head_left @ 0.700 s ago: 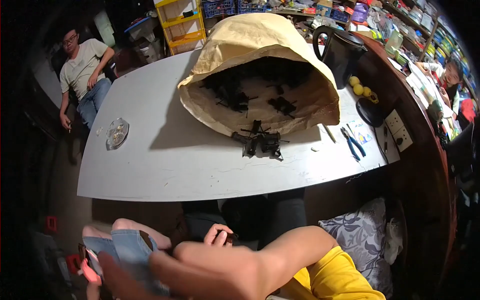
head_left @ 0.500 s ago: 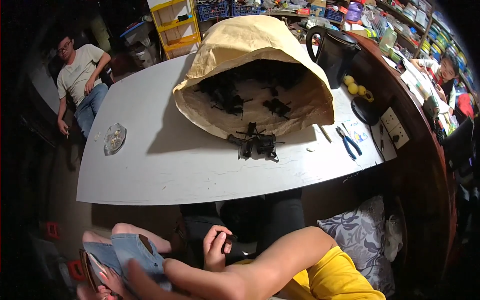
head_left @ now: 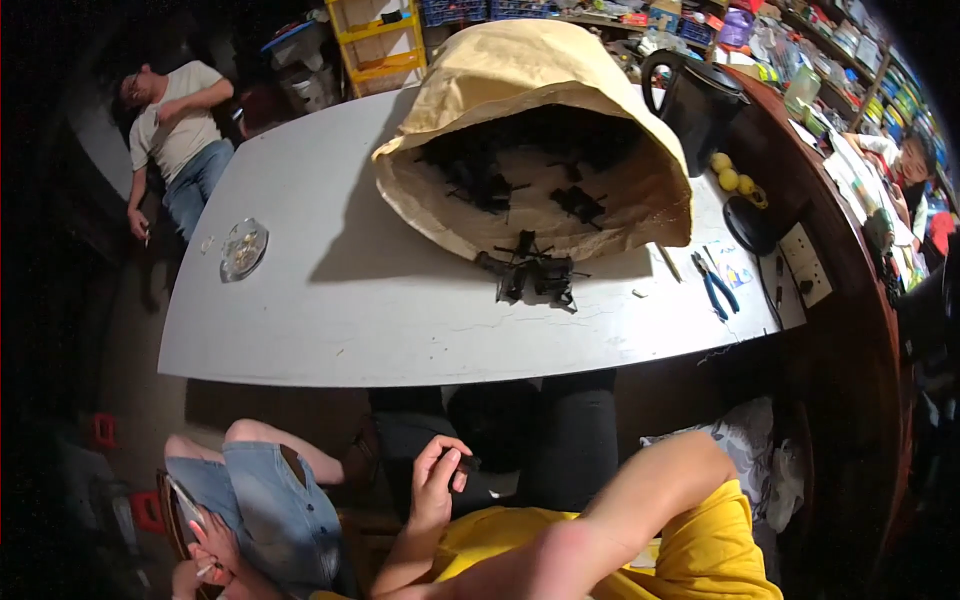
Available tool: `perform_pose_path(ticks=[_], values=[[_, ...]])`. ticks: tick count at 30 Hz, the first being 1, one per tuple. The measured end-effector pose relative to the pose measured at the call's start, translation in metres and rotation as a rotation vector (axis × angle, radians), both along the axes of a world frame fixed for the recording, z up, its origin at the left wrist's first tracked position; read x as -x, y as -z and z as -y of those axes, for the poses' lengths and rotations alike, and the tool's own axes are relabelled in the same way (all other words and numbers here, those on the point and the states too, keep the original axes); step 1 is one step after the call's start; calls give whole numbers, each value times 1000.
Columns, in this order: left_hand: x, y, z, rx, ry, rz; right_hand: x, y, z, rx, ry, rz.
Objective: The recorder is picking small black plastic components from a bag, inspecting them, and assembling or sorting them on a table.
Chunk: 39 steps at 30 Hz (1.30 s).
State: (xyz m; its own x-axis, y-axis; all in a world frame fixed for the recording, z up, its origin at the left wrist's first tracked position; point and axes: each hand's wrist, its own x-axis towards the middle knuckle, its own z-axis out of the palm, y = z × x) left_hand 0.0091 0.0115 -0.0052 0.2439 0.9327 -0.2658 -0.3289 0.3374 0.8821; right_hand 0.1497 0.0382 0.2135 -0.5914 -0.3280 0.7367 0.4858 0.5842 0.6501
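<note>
Black piece (head_left: 470, 463) in left hand (head_left: 437, 483); creased, wide-mouthed paper sack (head_left: 520, 65).

The right arm (head_left: 640, 510) has drawn back toward 5 o'clock; its fingers, earlier blurred over the denim shorts (head_left: 280, 515) at 7 to 8 o'clock, have dropped out of sight at the lower edge. The left hand (head_left: 438, 478) now shows with its forearm, which the right arm had covered. The raised right elbow hides more of the cushion (head_left: 755, 435) at 4 o'clock. At 10 o'clock, the seated person (head_left: 185, 110) has lifted a hand from lap to chest. The worktop (head_left: 300, 345) sits slightly higher in view.
</note>
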Motion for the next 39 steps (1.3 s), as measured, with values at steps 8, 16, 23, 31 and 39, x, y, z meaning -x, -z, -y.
perform_pose_path(ticks=[8, 16, 23, 31, 39], values=[[-2, -4, 1, -25, 12, -56, -59, 116, -7, -48, 290, -195], [-1, 1, 1, 42, -29, -43, -120, 181, -103, 1003, 912, -184], [3, 9, 1, 33, 48, 50, -128, 187, -108, 926, 866, -267], [-8, 10, -4, 28, 59, 25, -128, 182, -90, 1064, 942, -322], [-12, -8, -8, -242, 35, -263, -104, 174, -64, 1213, 433, -832]])
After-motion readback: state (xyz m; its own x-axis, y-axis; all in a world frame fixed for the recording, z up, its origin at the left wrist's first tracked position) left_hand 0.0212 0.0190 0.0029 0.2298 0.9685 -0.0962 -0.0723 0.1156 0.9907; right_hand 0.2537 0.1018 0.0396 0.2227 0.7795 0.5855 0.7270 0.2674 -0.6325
